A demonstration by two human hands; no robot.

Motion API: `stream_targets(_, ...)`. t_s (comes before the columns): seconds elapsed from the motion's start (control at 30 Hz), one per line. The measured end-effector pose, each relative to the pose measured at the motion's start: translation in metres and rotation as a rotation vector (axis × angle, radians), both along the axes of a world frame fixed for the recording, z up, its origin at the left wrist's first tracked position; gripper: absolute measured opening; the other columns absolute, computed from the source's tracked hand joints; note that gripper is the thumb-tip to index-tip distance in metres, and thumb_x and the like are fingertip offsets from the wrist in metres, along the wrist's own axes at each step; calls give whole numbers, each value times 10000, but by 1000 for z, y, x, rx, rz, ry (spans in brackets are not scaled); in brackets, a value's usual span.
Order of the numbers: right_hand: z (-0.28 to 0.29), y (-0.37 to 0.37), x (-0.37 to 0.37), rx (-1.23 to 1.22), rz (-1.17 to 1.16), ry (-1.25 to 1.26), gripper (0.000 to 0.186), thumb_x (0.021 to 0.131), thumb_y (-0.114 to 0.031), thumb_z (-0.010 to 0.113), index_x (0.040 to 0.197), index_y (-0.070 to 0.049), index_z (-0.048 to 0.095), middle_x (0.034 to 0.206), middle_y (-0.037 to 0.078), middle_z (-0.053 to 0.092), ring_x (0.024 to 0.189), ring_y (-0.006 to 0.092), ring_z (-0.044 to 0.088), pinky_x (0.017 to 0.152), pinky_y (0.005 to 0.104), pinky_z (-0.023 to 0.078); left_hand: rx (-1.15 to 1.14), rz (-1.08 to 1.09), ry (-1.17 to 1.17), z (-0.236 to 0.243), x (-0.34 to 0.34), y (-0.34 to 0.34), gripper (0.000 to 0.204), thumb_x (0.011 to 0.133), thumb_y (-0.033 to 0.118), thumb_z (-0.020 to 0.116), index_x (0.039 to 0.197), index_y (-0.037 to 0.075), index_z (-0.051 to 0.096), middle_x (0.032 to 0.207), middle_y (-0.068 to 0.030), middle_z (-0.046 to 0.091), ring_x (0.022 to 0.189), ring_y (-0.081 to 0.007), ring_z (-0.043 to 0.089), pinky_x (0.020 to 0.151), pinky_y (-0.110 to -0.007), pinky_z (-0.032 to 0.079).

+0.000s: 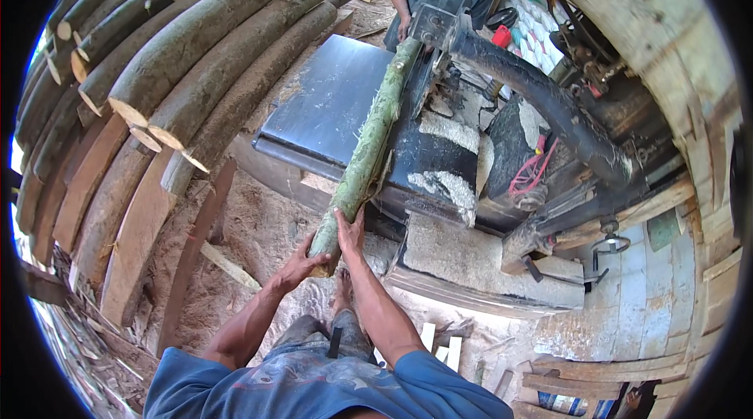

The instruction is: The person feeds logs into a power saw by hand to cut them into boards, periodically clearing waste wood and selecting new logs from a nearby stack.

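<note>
Left hand point(301, 265) and right hand point(351, 234) gripped the log point(370, 135)'s near end, 1 each side; log lay along the metal table point(314, 93), far end at the black machine arm point(533, 78); no lengthwise cut visible, so sawing seemed barely begun; stacked logs point(212, 34), left, looked whole.

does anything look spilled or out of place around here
Yes: pale sawdust lies thick on the wooden ledge right of the log, looking spilled and uncleared. Also, a pink cord sits in a loose tangle near the black curved arm, which looks untidy.
</note>
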State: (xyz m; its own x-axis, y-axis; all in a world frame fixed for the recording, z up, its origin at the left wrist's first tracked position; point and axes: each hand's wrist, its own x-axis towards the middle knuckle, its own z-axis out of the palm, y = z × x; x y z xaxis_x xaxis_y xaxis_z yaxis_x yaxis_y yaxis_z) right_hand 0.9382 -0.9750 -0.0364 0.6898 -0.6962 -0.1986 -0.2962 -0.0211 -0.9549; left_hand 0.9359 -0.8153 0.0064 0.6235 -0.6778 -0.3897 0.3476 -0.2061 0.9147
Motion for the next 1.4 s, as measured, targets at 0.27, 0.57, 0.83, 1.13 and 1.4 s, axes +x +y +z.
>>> stream_targets(0.27, -7, 97, -103, -6, -19, 62, 826, 739, -447, 613, 1374, -82, 232, 1279, 227, 412, 1141, 342, 452, 937, 374, 374, -26, 12, 42, -12, -103, 96, 919, 739, 343, 683, 1388, 10, 123, 1365, -194, 294, 1233, -255, 341, 1011, -329, 285)
stream_targets(0.57, -9, 186, -204, -46, -65, 6, 805, 726, -413, 634, 1339, -24, 288, 1191, 269, 463, 1083, 382, 485, 904, 391, 405, -89, 20, 124, -9, -202, 182, 885, 754, 244, 691, 1394, 30, 118, 1349, -167, 321, 1201, -243, 377, 991, -335, 325)
stream_targets(0.83, -7, 269, -280, -84, -81, 34, 814, 728, -431, 624, 1341, -18, 283, 1188, 259, 470, 1080, 384, 484, 910, 384, 399, -147, -16, 146, -11, -281, 263, 891, 762, 260, 670, 1391, 9, 91, 1347, -196, 313, 1210, -247, 369, 997, -335, 314)
stream_targets(1.13, -54, 325, -377, 131, -153, -167, 662, 755, -420, 647, 1188, 33, 436, 1058, 170, 554, 951, 287, 542, 848, 387, 401, -117, 158, 221, -23, -387, 333, 924, 683, 134, 717, 1382, 14, 124, 1251, -201, 409, 1086, -256, 481, 897, -337, 417)
stream_targets(1.4, -86, 158, -340, 10, -549, 85, 187, 856, -150, 557, 977, -8, 560, 877, 88, 617, 778, 185, 608, 638, 301, 514, -150, 255, 241, -20, -246, 200, 861, 696, 113, 712, 1377, 42, 190, 1193, -184, 457, 992, -240, 532, 785, -340, 487)
